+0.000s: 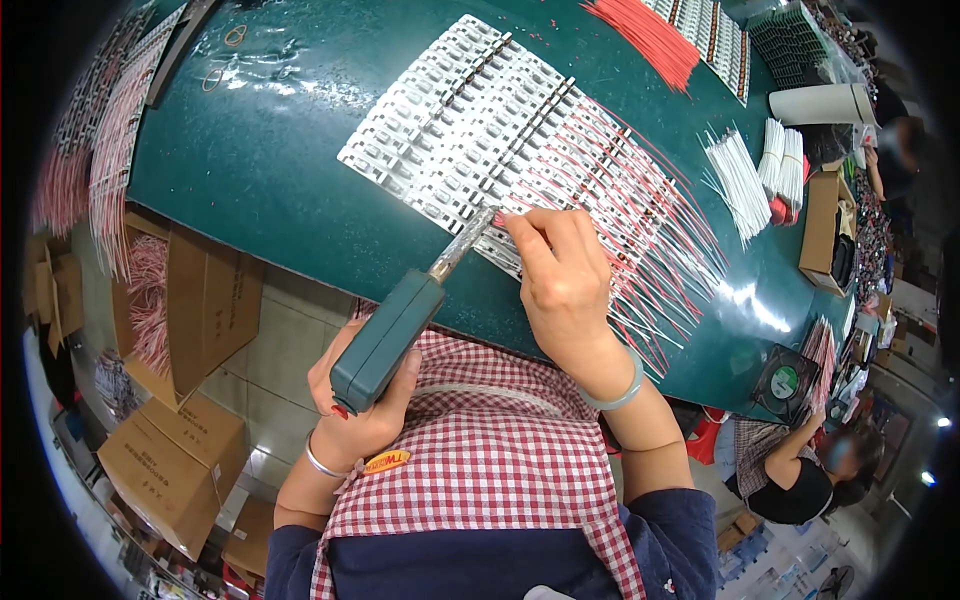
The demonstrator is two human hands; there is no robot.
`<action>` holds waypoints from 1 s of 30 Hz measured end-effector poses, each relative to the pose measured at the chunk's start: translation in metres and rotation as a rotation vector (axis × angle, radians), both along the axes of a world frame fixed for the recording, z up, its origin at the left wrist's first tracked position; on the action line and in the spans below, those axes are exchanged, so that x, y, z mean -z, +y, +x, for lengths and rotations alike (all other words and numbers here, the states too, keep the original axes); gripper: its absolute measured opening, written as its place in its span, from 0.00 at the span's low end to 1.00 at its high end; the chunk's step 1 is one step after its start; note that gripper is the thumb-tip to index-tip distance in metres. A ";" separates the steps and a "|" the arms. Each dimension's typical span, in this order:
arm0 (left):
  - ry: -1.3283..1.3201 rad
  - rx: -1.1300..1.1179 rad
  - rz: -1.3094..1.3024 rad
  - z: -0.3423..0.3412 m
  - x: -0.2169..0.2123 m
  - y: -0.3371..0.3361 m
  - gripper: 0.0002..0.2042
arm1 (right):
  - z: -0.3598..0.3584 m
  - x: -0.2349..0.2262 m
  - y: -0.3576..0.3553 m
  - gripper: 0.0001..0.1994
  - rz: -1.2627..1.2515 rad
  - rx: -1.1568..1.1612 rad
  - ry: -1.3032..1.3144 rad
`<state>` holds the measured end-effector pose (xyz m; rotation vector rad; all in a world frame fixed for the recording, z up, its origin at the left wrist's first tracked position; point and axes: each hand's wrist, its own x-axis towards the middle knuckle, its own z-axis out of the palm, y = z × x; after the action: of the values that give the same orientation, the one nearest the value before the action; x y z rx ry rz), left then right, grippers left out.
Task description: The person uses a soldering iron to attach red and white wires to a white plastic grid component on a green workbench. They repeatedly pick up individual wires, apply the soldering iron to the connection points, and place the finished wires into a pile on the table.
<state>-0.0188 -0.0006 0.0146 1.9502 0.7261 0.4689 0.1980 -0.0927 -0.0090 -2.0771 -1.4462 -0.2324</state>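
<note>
Head view, catalogued by size. Green worktable (300, 200): bore all the work. White strip panel (450, 120): lay at centre, toward 12 o'clock of the hands, with red and white leads (660, 250) fanning toward 4 o'clock. Soldering iron (390, 340): left hand (355, 415) was wrapped fully around its green handle, tip at the panel's near edge. Right hand (565, 285): fingers curled, pinching a lead just beside the tip. Risks, as judged: scorched fingertip from that closeness; a slipped lead could bridge neighbouring pads.
</note>
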 end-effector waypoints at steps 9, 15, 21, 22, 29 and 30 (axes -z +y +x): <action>-0.001 -0.074 -0.018 -0.011 0.001 -0.001 0.11 | 0.002 0.000 0.000 0.13 -0.012 -0.029 -0.053; -0.020 -0.077 0.002 -0.017 0.008 -0.005 0.12 | 0.003 0.004 0.001 0.13 0.009 -0.018 -0.060; -0.012 -0.071 0.003 -0.021 0.011 -0.008 0.13 | -0.002 0.003 -0.002 0.13 0.110 -0.063 -0.054; -0.020 -0.061 0.009 -0.020 0.011 -0.008 0.13 | -0.003 0.004 -0.002 0.13 0.106 -0.060 -0.050; 0.009 -0.027 0.044 -0.018 0.008 -0.007 0.13 | -0.005 0.006 -0.002 0.12 0.079 -0.042 -0.053; 0.019 -0.022 0.055 -0.018 0.008 -0.006 0.13 | -0.005 0.006 -0.001 0.12 0.074 -0.041 -0.056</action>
<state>-0.0364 -0.0071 0.0068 2.0027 0.7543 0.4884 0.1933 -0.0941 -0.0151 -1.9947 -1.4890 -0.3246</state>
